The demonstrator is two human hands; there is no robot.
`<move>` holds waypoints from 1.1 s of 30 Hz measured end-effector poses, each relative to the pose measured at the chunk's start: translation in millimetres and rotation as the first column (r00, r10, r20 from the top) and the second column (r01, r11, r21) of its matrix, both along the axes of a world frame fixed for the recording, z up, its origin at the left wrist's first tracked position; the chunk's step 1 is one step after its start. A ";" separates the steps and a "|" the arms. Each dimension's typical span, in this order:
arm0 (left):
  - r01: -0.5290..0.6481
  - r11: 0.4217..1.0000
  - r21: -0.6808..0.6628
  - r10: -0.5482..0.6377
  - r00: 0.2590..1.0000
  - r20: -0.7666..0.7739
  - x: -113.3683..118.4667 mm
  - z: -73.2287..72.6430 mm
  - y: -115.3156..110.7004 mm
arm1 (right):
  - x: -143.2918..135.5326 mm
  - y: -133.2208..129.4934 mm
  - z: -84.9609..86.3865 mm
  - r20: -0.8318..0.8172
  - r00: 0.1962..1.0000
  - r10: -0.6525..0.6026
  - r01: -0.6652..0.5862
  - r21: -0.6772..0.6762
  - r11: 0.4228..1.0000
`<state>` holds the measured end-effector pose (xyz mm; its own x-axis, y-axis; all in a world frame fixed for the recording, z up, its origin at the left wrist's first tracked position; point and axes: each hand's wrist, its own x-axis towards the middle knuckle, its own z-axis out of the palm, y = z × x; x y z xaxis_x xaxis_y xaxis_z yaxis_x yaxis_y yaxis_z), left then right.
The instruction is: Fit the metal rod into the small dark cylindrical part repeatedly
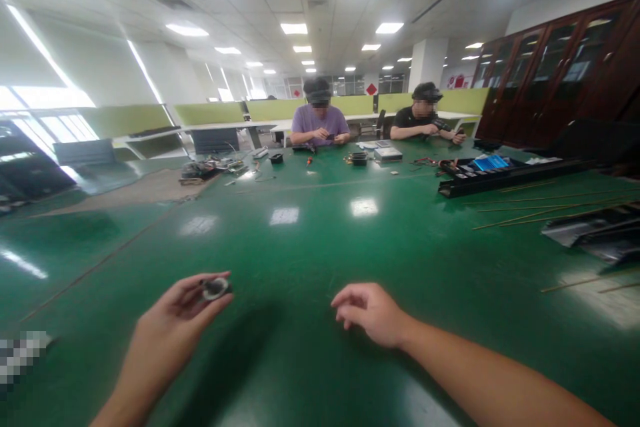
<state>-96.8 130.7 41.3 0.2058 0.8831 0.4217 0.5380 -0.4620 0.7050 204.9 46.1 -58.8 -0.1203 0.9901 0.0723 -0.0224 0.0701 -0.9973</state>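
One broad green counter (310, 247) fills the lower view, its middle bare and glossy. At its far side sit two people, one in a purple top (306, 121), the other in a black top (403, 121), well apart from the near hands. A long black channel (515, 175) lies toward the right, with thin rods (530, 215) nearer on that same side; a heap of parts (205, 168) sits far left.

Closer in, the right hand (374, 315) hovers over the counter, relaxed, fingers loosely curled and pointing left; nothing shows in it, though the inside of its palm is hidden. The left hand (173, 320) is raised too, pinching a small round part (217, 289) between thumb and fingertips.

That part, dark with a pale ring, is the smallest thing here. It lies directly left of the right hand and roughly level with it, a clear gap between them, so the left hand is plainly the nearer one. The ringed face tilts up toward the camera; the piece looks squat, and I cannot tell any long axis.
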 end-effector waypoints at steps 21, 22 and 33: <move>0.468 0.883 -0.044 -0.470 0.877 -0.101 104.5 -68.5 -7.6 | 1.2 -2.4 -3.0 0.228 0.940 -0.254 0.238 0.097 0.966; 0.483 0.875 -0.040 -0.485 0.869 -0.100 104.3 -68.8 -7.9 | 0.9 -3.1 -2.5 0.232 0.939 -0.256 0.238 0.102 0.966; 0.582 0.812 -0.051 -0.584 0.806 -0.096 105.0 -71.1 -13.3 | 0.2 -6.3 3.0 0.316 0.903 -0.291 0.229 0.219 0.948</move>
<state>8.2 117.3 -29.8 0.7250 0.5906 0.3543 0.2411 -0.6995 0.6727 205.1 39.8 -55.8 0.0916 0.9650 0.2458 0.3588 0.1983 -0.9121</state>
